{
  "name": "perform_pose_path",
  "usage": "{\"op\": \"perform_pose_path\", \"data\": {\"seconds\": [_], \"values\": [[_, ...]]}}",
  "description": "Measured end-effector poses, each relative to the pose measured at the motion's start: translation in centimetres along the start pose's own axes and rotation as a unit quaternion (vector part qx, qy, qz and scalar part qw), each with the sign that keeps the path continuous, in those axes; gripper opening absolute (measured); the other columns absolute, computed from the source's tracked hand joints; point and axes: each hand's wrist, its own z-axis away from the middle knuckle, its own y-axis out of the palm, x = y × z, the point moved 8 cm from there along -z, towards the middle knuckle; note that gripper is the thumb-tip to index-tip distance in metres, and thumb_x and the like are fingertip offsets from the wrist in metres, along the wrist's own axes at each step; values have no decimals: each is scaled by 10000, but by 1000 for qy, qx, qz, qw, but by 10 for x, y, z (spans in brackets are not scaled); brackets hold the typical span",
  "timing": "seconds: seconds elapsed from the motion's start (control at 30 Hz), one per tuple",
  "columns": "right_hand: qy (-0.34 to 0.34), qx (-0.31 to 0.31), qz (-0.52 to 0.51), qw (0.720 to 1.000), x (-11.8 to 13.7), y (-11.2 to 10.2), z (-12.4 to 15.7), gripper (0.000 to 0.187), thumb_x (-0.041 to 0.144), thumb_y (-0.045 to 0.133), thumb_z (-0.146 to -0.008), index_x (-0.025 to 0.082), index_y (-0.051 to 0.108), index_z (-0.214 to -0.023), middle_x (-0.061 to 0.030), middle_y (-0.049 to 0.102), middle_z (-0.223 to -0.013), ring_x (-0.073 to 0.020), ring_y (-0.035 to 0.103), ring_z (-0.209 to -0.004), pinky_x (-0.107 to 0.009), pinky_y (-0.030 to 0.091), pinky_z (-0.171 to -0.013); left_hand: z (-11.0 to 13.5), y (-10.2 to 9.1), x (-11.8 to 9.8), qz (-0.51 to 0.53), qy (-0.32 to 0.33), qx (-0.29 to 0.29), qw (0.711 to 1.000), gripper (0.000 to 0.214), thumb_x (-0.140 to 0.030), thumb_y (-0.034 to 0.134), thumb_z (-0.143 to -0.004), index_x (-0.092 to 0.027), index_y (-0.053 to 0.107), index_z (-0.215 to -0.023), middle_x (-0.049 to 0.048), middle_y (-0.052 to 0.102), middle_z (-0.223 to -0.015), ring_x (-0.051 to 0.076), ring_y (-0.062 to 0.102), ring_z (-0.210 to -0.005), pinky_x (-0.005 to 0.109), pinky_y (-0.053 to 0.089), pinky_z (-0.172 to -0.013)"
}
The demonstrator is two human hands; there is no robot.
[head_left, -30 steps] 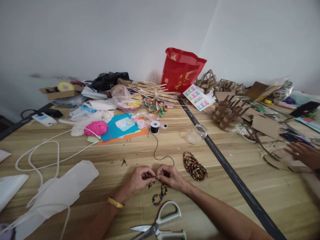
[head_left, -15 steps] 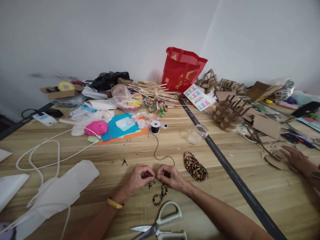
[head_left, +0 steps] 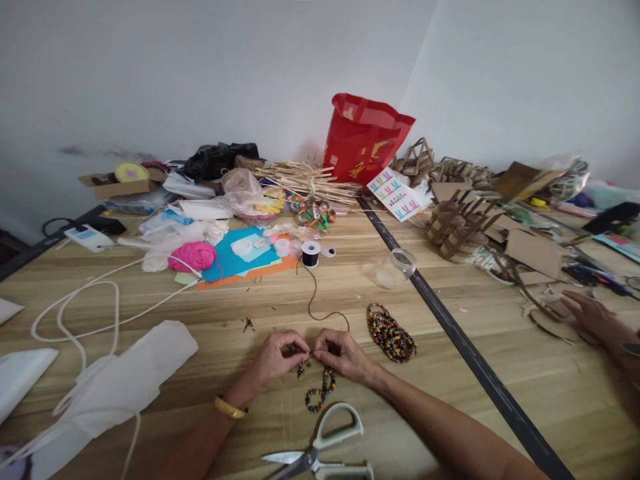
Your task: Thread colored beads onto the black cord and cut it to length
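My left hand (head_left: 277, 358) and my right hand (head_left: 346, 358) are both closed in a pinch, their fingertips almost touching. Between them shows a thin dark bit of cord from a string of multicoloured beads (head_left: 327, 383). The string loops down onto the table below my right hand; a few dark beads peek out under my left fingers. How the cord runs inside the fingers is hidden. Scissors (head_left: 311, 458) with pale handles lie with blades parted nearest me. Right of my right hand rests a pile of beaded loops (head_left: 393, 335).
A black cord trails from a spool (head_left: 311, 256) toward my right hand. Short black cord scraps (head_left: 249, 325) lie beyond my left hand. A clear jar (head_left: 397, 270) stands near the dark table strip. White sheeting (head_left: 130, 380) is at left; another person's hand (head_left: 593, 317) is at far right.
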Motion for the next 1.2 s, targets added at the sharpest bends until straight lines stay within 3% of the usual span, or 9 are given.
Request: {"op": "perform_pose_path", "data": {"seconds": [0.5, 0.77, 1.2], "values": [[-3, -5, 7, 1000, 4, -1, 0, 251, 370, 620, -793, 135, 566, -724, 23, 474, -608, -84, 395, -555, -188, 313, -496, -1, 2, -2, -2, 28, 0, 1000, 51, -130, 652, -684, -148, 698, -672, 33, 672, -668, 146, 599, -648, 239, 472, -625], [0, -5, -3, 1000, 5, 0, 0, 283, 404, 623, -793, 136, 569, -721, 30, 470, -596, -82, 390, -546, -189, 309, -497, -1, 2, -2, -13, 11, 1, 1000, 51, -140, 653, -678, -153, 703, -677, 34, 682, -673, 150, 612, -654, 231, 474, -628], [-7, 7, -16, 1000, 7, 1, 0, 190, 307, 618, -783, 126, 586, -732, 18, 498, -624, -87, 421, -571, -197, 334, -527, -1, 4, 0, -1, 5, 6, 1000, 63, -151, 646, -687, -154, 709, -686, 40, 687, -680, 160, 620, -661, 240, 473, -627]]}}
